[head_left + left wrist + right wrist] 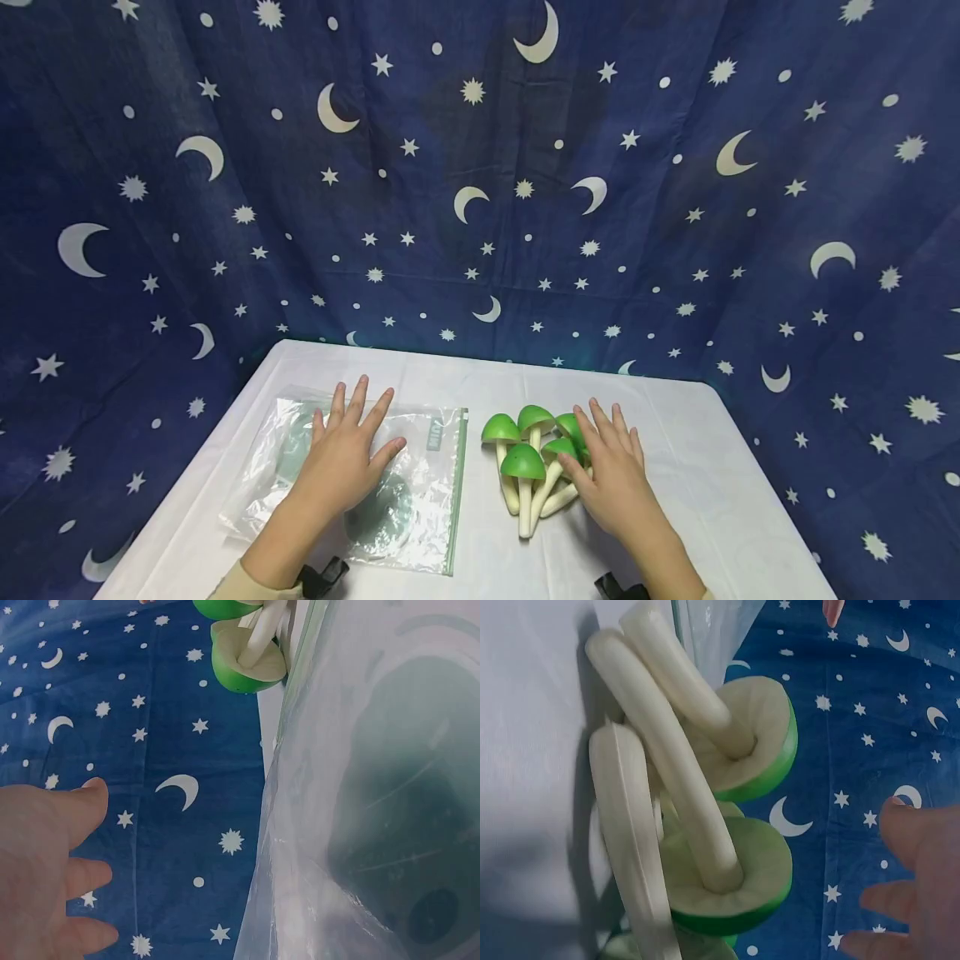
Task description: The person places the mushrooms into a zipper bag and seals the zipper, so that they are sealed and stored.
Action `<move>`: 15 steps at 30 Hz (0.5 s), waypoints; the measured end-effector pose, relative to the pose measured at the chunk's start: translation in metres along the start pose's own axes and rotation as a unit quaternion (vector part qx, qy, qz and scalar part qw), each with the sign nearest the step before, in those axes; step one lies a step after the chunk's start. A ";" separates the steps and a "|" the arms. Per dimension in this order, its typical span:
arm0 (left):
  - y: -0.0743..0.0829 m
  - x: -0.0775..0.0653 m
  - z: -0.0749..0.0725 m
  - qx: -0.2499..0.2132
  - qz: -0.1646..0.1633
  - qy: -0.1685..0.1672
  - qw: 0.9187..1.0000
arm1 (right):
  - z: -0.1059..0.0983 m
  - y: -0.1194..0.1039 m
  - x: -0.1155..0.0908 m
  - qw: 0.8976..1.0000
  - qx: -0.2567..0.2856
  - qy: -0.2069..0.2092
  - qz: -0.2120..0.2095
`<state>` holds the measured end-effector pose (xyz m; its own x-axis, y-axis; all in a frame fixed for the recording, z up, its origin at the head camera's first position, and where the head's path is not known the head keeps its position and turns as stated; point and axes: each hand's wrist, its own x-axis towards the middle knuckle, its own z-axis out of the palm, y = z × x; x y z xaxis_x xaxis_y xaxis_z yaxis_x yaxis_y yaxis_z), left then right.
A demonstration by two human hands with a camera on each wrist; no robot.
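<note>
Left hand (pixel 341 462) and right hand (pixel 615 479) hung with each grip spread, above a clear bag (pixel 431 529) and beside green-capped mushrooms (pixel 522 462), all over a white-covered desk (pixel 720 475).
The left covered part of the bag, where I couldn't tell whether the murky green patches were print or contents; the right partly hid the rightmost mushrooms. The right wrist view bared the caps' pale undersides more plainly than the head view. A moon-patterned blue curtain (pixel 420 192) stood behind.
</note>
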<state>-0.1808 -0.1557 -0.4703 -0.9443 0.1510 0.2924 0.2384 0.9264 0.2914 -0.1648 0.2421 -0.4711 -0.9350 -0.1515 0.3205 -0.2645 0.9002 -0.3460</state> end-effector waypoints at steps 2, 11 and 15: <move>-0.001 -0.001 0.000 -0.005 0.003 0.000 1.000 | 0.002 -0.003 0.000 1.000 0.009 0.007 -0.013; -0.001 -0.002 0.000 -0.031 0.029 0.009 0.999 | 0.012 -0.012 0.000 0.997 0.054 0.031 -0.050; -0.001 -0.002 -0.001 -0.047 0.038 0.011 0.998 | 0.015 -0.015 0.000 0.995 0.070 0.032 -0.065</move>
<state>-0.1790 -0.1575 -0.4702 -0.9176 0.2121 0.3362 0.3310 0.8760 0.3508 -0.1646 0.2222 -0.4784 -0.8753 -0.2323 0.4241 -0.4162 0.8085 -0.4160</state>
